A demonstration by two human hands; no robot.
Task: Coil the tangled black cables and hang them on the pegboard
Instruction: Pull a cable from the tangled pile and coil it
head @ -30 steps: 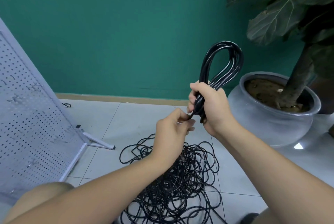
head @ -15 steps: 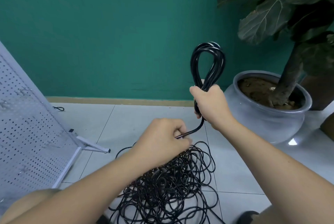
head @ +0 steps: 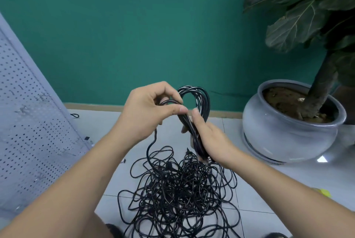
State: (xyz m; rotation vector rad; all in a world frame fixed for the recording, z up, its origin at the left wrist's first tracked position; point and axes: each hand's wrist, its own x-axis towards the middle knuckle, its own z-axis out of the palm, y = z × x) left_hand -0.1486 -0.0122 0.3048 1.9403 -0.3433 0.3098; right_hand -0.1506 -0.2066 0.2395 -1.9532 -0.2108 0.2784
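Note:
A coiled bundle of black cable [head: 199, 101] stands upright in front of me, its loop at the top. My right hand [head: 209, 139] holds the lower part of the bundle, thumb up along the strands. My left hand [head: 148, 111] pinches a strand of the same cable at the loop's left side; that strand runs down to the tangled heap of black cables [head: 180, 195] on the tiled floor below. The grey pegboard [head: 28, 122] leans at the left, with nothing hanging on the part I see.
A large grey pot [head: 284, 137] with a broad-leaved plant [head: 307, 13] stands at the right, close to my right arm. A teal wall is behind. A small black loop [head: 75, 115] lies on the floor by the pegboard. My knees show at the bottom edge.
My right hand has lowered the bundle from head height towards the heap. My left hand has risen from the heap to the top of the loop, carrying a strand with it.

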